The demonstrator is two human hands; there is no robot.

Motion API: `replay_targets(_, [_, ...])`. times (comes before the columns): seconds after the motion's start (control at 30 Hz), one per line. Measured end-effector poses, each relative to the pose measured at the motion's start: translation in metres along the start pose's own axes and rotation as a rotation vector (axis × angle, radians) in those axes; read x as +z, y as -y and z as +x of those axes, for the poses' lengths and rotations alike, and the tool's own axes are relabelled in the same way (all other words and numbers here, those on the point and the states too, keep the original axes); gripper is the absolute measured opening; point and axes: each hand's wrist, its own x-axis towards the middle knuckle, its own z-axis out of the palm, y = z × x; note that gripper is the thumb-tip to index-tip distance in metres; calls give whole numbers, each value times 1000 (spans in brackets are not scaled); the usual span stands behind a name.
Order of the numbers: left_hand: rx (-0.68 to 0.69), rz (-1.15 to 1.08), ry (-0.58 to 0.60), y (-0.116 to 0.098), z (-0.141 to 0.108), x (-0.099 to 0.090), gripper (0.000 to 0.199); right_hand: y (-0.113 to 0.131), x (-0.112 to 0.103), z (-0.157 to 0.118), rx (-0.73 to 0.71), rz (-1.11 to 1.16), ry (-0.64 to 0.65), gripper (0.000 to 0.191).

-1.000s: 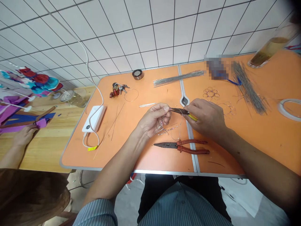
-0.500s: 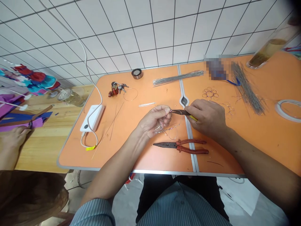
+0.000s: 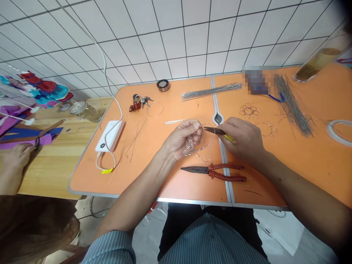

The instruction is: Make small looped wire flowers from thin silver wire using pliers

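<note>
My left hand (image 3: 185, 138) pinches a thin looped wire piece (image 3: 205, 147), whose bent loops hang below the fingers. In my right hand (image 3: 242, 135) is a pair of pliers with yellow on the handle (image 3: 216, 130); its dark jaws point left at the wire, just short of my left fingertips. A second pair, red-handled long-nose pliers (image 3: 211, 171), lies on the orange table below both hands. Beyond my right hand rest a flower-shaped wire piece (image 3: 249, 109) and a fainter wire ring (image 3: 268, 129).
Bundles of straight wire (image 3: 211, 91) and grey wire (image 3: 295, 110) lie at the back. A tape roll (image 3: 163, 85), keys (image 3: 141, 101), a white power bank with cable (image 3: 110, 136) and a white coil (image 3: 341, 130) surround the workspace. At far left is another person's hand (image 3: 18, 157).
The pliers' jaws have drawn slightly away from my left fingertips, leaving a small gap. The whole view has shifted a little; the left hand keeps its pinch on the wire.
</note>
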Motion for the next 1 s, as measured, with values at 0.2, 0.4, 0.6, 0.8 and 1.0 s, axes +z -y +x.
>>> replay_targets(0.2, [-17, 6, -13, 1, 0, -2, 26, 2, -1, 0, 20, -4, -23, 30])
replay_targets(0.4, [-28, 22, -47, 0, -1, 2, 25, 3, -4, 0, 20, -22, -5, 30])
replay_targets(0.6, [-32, 15, -68, 1, 0, 4, 23, 3, -3, -2, 33, -38, 28, 29])
replay_targets(0.8, [-8, 2, -38, 0, 0, 1, 25, 3, -2, -3, 67, 25, 71, 32])
replay_targets(1.0, [7, 16, -57, -2, 0, 0, 24, 3, -2, -4, 117, 126, 118, 33])
